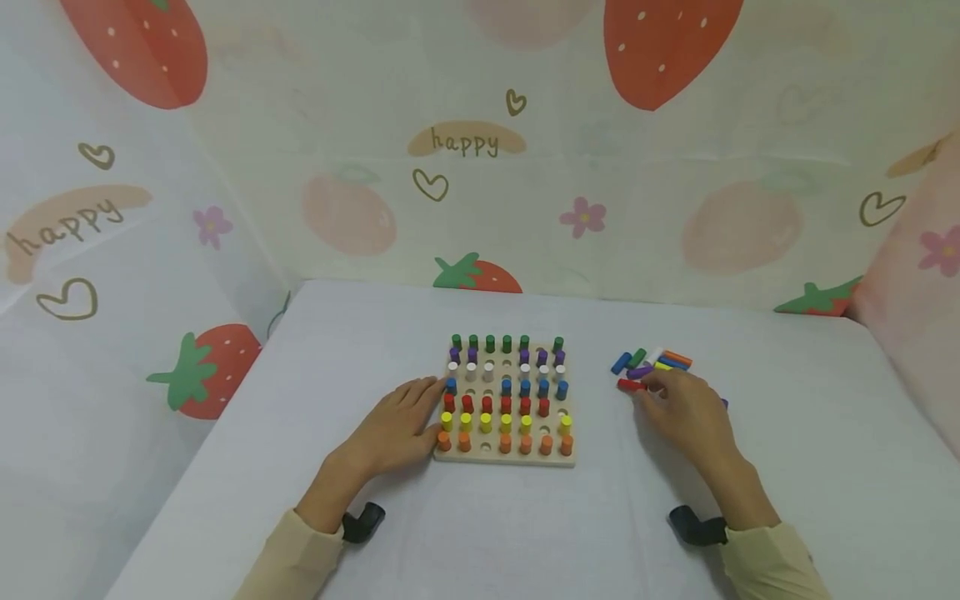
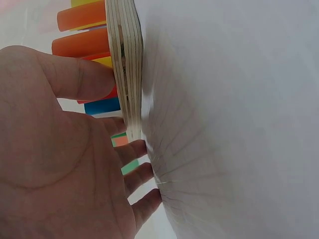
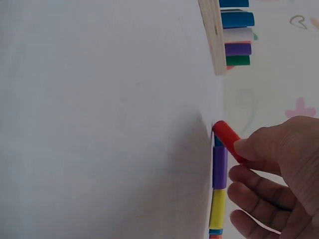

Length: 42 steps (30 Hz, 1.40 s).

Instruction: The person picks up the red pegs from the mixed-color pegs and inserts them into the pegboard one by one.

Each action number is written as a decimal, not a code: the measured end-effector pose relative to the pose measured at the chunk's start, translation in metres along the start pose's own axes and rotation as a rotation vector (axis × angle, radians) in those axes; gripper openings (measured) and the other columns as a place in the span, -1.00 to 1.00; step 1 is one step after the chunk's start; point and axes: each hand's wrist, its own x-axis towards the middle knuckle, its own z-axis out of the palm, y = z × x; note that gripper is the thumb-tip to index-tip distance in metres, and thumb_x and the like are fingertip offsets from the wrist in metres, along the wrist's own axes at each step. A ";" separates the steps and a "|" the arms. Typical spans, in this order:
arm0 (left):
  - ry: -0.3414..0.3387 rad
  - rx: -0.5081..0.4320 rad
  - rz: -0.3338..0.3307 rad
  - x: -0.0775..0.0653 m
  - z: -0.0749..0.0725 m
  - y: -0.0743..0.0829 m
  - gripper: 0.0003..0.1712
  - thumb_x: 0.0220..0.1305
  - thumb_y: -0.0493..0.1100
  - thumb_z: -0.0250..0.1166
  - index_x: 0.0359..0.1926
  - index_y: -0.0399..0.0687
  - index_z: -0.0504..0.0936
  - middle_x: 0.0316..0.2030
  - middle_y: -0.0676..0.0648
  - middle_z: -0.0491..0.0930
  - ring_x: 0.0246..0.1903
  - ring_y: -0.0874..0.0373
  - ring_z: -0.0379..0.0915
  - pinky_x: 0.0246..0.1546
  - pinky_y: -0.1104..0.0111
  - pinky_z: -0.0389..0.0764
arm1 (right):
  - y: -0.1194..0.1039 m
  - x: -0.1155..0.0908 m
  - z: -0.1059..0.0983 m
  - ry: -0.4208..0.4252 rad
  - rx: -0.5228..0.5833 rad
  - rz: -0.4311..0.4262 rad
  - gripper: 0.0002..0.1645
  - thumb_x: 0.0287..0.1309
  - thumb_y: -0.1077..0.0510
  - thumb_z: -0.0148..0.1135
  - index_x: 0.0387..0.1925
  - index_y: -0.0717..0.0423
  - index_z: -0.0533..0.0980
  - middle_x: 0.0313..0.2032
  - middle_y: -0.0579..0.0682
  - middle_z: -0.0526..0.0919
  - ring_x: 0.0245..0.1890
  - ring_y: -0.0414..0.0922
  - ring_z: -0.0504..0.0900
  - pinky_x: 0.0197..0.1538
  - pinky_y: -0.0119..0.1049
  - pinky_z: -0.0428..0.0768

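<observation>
A square wooden pegboard [image 1: 525,463] carries rows of upright pegs in green, purple, white, blue, red, yellow and orange, with a few bare holes among them. Against its left edge rests my left hand [image 1: 399,427], thumb and fingers touching the side; the left wrist view shows the fingers [image 2: 137,178] nearly straight. To the right of the board, my right hand [image 1: 692,410] pinches a red peg [image 3: 227,139] between thumb and forefinger. That peg is tilted, one end close to the cloth. Other loose pegs lie beside it, including a purple one [image 3: 219,167] and a yellow one [image 3: 217,209].
Several loose pegs, among them a green one [image 1: 637,358] and an orange one [image 1: 677,357], lie in a small group by the right hand, which partly covers them. White cloth [image 1: 495,533] covers the table. A strawberry-patterned curtain [image 1: 465,217] stands behind and at both sides.
</observation>
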 end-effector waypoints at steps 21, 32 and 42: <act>0.008 -0.003 0.009 0.002 0.001 0.001 -0.19 0.52 0.01 0.04 0.67 -0.14 0.11 0.65 -0.25 0.16 0.65 -0.26 0.06 0.66 -0.19 0.14 | -0.031 -0.003 -0.004 -0.057 -0.066 -0.097 -0.83 0.24 0.21 0.44 -0.13 0.13 0.69 -0.19 0.05 0.79 -0.18 -0.01 0.71 -0.09 -0.01 0.79; 0.009 -0.003 0.005 0.002 0.003 -0.001 -0.18 0.52 0.02 0.03 0.67 -0.15 0.10 0.65 -0.25 0.14 0.65 -0.26 0.05 0.66 -0.19 0.14 | -0.042 -0.001 0.000 -0.048 -0.100 -0.180 -0.79 0.20 0.22 0.47 -0.12 0.11 0.69 -0.20 0.00 0.77 -0.19 -0.07 0.71 -0.06 -0.07 0.81; 0.020 -0.003 0.013 0.002 0.003 0.000 -0.19 0.53 0.02 0.03 0.67 -0.15 0.11 0.65 -0.25 0.16 0.65 -0.27 0.05 0.65 -0.20 0.15 | -0.053 0.004 0.000 -0.094 -0.115 -0.319 -0.82 0.17 0.20 0.51 -0.18 0.05 0.70 -0.28 -0.10 0.76 -0.22 -0.14 0.67 -0.04 -0.14 0.77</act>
